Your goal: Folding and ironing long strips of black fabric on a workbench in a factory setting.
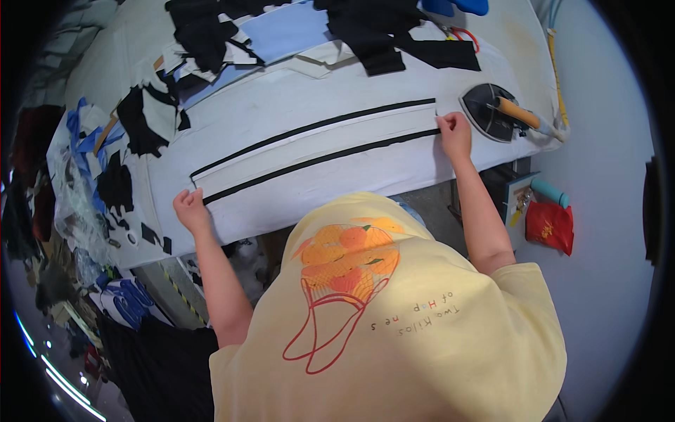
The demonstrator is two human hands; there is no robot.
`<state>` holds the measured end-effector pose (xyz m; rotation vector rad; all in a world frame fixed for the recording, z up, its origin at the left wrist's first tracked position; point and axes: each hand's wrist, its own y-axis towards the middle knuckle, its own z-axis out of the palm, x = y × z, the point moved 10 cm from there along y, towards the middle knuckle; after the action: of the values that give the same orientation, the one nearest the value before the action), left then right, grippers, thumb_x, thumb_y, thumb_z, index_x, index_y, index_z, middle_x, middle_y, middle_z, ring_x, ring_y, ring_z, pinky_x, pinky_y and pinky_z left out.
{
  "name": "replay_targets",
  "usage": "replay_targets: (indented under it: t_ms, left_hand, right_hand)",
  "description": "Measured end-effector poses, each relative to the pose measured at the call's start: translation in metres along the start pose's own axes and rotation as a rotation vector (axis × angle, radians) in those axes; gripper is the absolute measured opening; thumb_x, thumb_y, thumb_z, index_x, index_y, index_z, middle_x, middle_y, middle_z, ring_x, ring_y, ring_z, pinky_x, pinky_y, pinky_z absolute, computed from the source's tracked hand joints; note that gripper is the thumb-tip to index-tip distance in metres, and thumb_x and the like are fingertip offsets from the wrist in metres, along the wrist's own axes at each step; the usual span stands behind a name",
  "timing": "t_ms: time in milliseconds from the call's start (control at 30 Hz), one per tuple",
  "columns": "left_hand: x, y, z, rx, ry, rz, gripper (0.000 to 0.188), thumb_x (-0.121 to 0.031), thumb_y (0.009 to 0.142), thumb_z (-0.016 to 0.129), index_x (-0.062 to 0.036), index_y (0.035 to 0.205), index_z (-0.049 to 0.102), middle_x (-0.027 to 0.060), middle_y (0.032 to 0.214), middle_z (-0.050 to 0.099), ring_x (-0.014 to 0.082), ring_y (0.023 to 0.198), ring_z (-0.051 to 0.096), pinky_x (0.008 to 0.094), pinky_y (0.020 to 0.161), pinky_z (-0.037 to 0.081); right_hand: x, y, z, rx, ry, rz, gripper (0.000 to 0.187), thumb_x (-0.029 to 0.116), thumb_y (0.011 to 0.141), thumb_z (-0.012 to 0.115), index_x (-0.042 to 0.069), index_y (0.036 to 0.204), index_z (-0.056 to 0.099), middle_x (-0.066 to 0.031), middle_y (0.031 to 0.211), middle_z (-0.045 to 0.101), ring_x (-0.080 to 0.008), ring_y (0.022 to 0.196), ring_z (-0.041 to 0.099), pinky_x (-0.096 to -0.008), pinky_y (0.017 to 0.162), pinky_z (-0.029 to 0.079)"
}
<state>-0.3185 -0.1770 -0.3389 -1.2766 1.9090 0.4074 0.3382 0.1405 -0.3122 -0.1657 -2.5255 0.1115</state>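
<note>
A long white strip with black edges (316,146) lies flat across the white-covered table (295,91), slanting up toward the right; I cannot tell whether it is cloth or paper. At its left end, my left hand (192,211) is closed in a pinch on the near corner. My right hand (455,136) pinches the opposite end, thumb and fingers pressed together at the edge. Just beyond the right hand rests a dark-soled iron (487,112) with a wooden handle, lying on its side.
Black cloth pieces (365,42) and light blue cloth (288,32) are spread along the far side, near red-handled scissors (465,39). Scraps and clear plastic (81,211) crowd the left edge. Below the right edge are a red pouch (550,227) and a teal bottle (550,191).
</note>
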Motion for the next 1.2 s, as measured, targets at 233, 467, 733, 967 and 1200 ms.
replay_targets:
  t_ms: [233,467,733,967,1200]
  left_hand:
    - [-0.134,-0.094,0.071,0.157,0.503,0.756,0.031,-0.009,0.084,0.055,-0.0013,0.113,0.061,0.0170,0.128,0.055,0.0340,0.123,0.048,0.0442,0.104,0.036]
    - [-0.119,-0.117,0.105,0.271,0.731,0.740,0.066,-0.034,0.088,0.058,-0.0099,0.145,0.033,0.0107,0.154,0.026,0.0287,0.142,0.024,0.0450,0.114,0.019]
    - [-0.079,-0.083,0.042,0.111,0.742,0.641,0.058,-0.028,0.092,0.053,-0.0053,0.142,0.035,0.0130,0.151,0.030,0.0317,0.139,0.028,0.0469,0.114,0.019]
    - [-0.110,-0.050,0.014,-0.199,0.477,0.625,0.031,-0.015,0.088,0.059,-0.0046,0.117,0.055,0.0132,0.118,0.055,0.0319,0.113,0.050,0.0442,0.099,0.036]
    - [-0.079,0.030,0.027,0.175,0.451,0.401,0.008,-0.017,0.081,0.066,-0.0089,0.082,0.068,0.0094,0.088,0.061,0.0276,0.085,0.058,0.0403,0.077,0.048]
  right_hand:
    - [0.120,-0.071,0.044,0.141,-0.407,-0.690,0.058,0.026,0.090,0.056,0.018,0.144,0.037,-0.0060,0.150,0.034,-0.0284,0.138,0.031,-0.0439,0.110,0.028]
    - [0.099,-0.070,0.057,0.170,-0.442,-0.635,0.061,0.031,0.091,0.052,0.018,0.147,0.032,-0.0054,0.154,0.026,-0.0263,0.143,0.021,-0.0456,0.115,0.016]
    - [0.081,-0.058,0.043,0.127,-0.492,-0.657,0.061,0.031,0.093,0.048,0.015,0.149,0.029,-0.0076,0.154,0.026,-0.0288,0.143,0.021,-0.0461,0.115,0.017]
    - [0.079,-0.058,0.044,0.127,-0.508,-0.642,0.061,0.032,0.093,0.048,0.016,0.149,0.028,-0.0071,0.154,0.026,-0.0281,0.143,0.021,-0.0465,0.115,0.016]
    - [0.080,-0.058,0.044,0.112,-0.492,-0.656,0.060,0.032,0.094,0.047,0.016,0.149,0.028,-0.0068,0.154,0.026,-0.0284,0.143,0.021,-0.0466,0.115,0.016]
